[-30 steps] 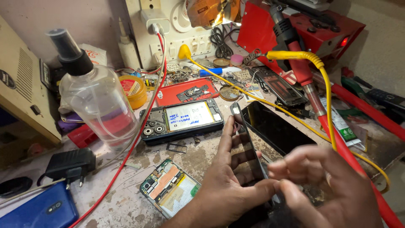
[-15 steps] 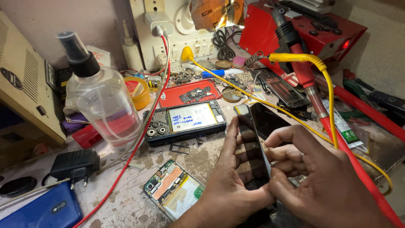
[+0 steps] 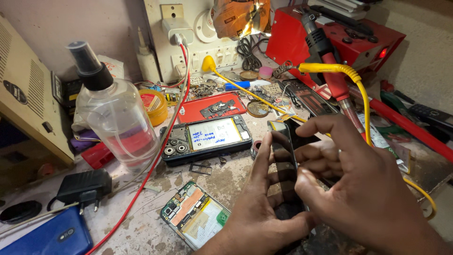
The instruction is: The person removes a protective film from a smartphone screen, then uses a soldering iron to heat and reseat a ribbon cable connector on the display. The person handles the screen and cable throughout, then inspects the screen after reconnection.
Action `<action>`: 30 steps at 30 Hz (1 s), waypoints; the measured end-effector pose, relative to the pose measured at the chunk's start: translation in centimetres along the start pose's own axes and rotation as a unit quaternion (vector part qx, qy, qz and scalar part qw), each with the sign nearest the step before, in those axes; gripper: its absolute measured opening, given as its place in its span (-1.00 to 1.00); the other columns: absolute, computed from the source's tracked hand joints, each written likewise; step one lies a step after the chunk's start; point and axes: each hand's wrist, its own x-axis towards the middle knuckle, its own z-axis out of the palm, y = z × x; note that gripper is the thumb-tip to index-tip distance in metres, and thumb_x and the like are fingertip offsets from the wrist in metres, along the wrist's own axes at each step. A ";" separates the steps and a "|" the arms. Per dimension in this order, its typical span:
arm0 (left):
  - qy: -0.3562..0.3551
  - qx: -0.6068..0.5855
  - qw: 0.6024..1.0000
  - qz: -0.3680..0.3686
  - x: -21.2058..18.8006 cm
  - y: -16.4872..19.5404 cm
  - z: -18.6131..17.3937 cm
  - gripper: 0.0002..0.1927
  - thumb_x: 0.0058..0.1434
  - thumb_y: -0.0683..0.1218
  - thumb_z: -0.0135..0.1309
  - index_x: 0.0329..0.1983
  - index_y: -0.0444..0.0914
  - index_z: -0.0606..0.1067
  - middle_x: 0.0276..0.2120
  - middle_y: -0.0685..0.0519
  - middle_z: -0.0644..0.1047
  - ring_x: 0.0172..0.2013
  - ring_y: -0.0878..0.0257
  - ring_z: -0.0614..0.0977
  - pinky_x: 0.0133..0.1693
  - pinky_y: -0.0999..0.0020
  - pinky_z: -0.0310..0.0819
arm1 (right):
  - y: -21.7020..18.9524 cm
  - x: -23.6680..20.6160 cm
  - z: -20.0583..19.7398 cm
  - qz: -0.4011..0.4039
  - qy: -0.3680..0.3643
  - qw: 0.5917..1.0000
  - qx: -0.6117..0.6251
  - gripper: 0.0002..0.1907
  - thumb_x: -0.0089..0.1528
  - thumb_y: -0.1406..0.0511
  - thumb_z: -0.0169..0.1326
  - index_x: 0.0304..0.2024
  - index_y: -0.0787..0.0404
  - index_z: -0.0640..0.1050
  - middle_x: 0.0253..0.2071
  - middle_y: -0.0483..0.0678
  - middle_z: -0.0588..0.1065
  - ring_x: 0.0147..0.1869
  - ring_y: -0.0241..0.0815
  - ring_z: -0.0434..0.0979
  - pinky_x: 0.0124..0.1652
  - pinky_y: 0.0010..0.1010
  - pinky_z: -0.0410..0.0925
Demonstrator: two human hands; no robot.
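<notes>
Both my hands hold a black phone screen panel [image 3: 283, 156] upright on its edge over the bench. My left hand [image 3: 257, 212] supports it from below and behind, fingers spread up along its back. My right hand [image 3: 358, 189] grips its front and right edge, fingers curled around the top corner. On the bench to the left lies an opened phone body [image 3: 205, 139] with its battery showing. A second opened phone [image 3: 194, 215] with an orange and green board lies just left of my left wrist.
A clear spray bottle [image 3: 115, 118] with a black nozzle stands at left. A red cable [image 3: 155, 156] and a yellow cable [image 3: 358, 89] cross the bench. A black charger [image 3: 82, 186], a blue phone [image 3: 47, 236], a red tray [image 3: 212, 106] and a red station [image 3: 344, 40] surround the work spot.
The screen panel has tilted from lying flat to standing on its edge. My right hand has risen and closed further around its top. The view has shifted slightly.
</notes>
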 end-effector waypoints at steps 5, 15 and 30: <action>0.001 -0.059 0.998 -0.029 0.1 0.5 0.3 0.22 0.07 -0.24 0.30 0.67 -0.18 -0.20 0.26 -0.13 0.44 0.20 0.17 0.56 0.28 0.17 0.49 | -0.6 0.4 -0.1 -0.006 -0.008 1.000 0.029 -0.27 0.07 0.36 0.27 0.29 0.07 0.34 -0.18 -0.04 0.66 -0.19 -0.25 0.74 -0.22 -0.40 0.57; 0.016 0.042 0.998 -0.043 0.0 0.0 0.1 0.37 -0.01 -0.24 0.36 0.67 -0.15 -0.33 0.34 -0.08 0.33 0.27 0.14 0.49 0.23 0.19 0.54 | -2.7 1.2 -0.4 0.012 0.067 0.997 -0.039 -0.34 0.07 0.33 0.25 0.23 0.09 0.37 -0.27 -0.13 0.64 -0.30 -0.32 0.70 -0.27 -0.44 0.53; 0.095 -0.099 0.985 -0.100 0.2 -0.9 -0.7 0.32 0.05 -0.18 0.36 0.71 -0.11 -0.26 0.18 -0.19 0.33 0.14 0.09 0.50 0.13 0.21 0.54 | 6.0 -4.1 0.2 -0.081 -0.063 0.971 0.218 -0.18 0.04 0.50 0.27 0.31 0.27 0.25 0.07 0.23 0.56 0.18 -0.01 0.62 0.20 -0.25 0.44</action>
